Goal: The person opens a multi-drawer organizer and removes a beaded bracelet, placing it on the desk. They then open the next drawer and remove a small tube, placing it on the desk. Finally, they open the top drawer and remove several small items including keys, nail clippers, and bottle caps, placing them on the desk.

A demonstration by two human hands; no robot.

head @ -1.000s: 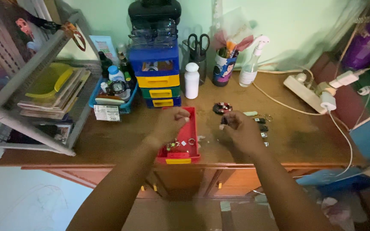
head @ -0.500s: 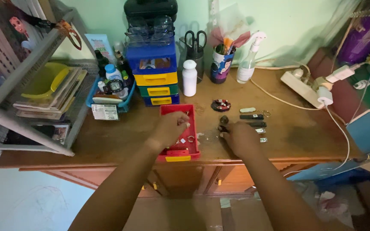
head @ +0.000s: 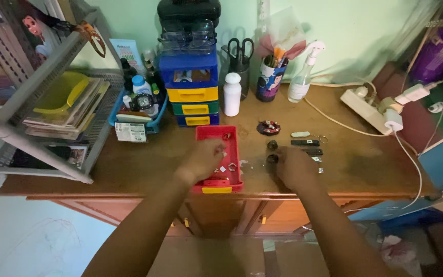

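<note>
A small red plastic drawer [head: 234,149] with a yellow front lies on the brown wooden desk [head: 129,164], holding several tiny metal bits. My left hand [head: 203,160] hovers over the drawer's left half, fingers curled, pinching something small that I cannot make out. My right hand [head: 294,168] rests on the desk just right of the drawer, fingers closed over small dark round objects [head: 272,145]. Further right lie several small flat pieces and a key ring [head: 308,138].
A stack of blue, yellow and green mini drawers [head: 190,92] stands behind, beside a white bottle [head: 232,95], a pen cup [head: 268,79], scissors [head: 241,50] and a spray bottle [head: 303,77]. A grey shelf rack [head: 42,118] is left; a power strip [head: 370,105] with cables right.
My left hand has stayed over the red drawer. My right hand has drawn slightly toward the small dark objects. The camera has shifted a little.
</note>
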